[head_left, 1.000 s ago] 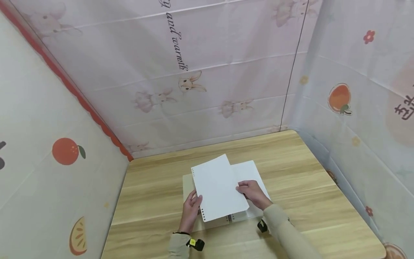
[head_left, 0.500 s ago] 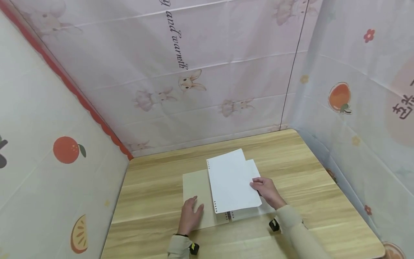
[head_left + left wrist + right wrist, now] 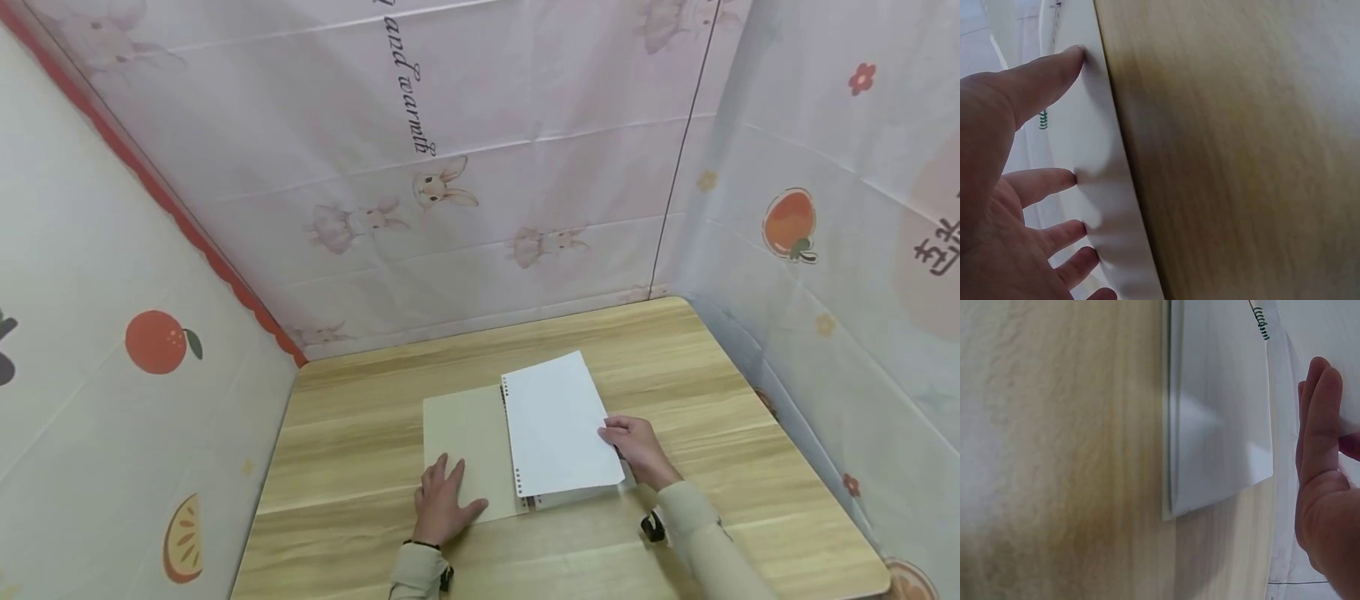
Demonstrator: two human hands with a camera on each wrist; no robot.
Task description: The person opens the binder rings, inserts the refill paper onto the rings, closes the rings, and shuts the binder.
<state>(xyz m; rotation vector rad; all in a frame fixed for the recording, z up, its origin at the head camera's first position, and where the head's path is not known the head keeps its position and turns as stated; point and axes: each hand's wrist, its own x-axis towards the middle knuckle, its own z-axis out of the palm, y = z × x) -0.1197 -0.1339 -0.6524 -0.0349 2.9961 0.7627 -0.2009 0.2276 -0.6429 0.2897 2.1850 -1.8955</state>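
Note:
An open ring-bound notebook lies on the table, its beige cover (image 3: 461, 433) on the left and white pages (image 3: 562, 498) on the right. My left hand (image 3: 441, 502) rests on the lower part of that cover with fingers spread; in the left wrist view its fingertips (image 3: 1075, 56) touch the pale surface near the edge. My right hand (image 3: 637, 450) pinches the right edge of a white sheet (image 3: 558, 425) with punched holes down its left side. The sheet is held over the right-hand pages, hiding most of them. Green binding rings (image 3: 1261, 324) show in the right wrist view.
The wooden table (image 3: 360, 467) has a rounded far right corner. Printed cloth walls (image 3: 480, 275) close it in at the back, left and right.
The left hand has let go of the sheet and come down flat on the beige cover. The right hand has carried the sheet rightward, over the notebook's right-hand pages.

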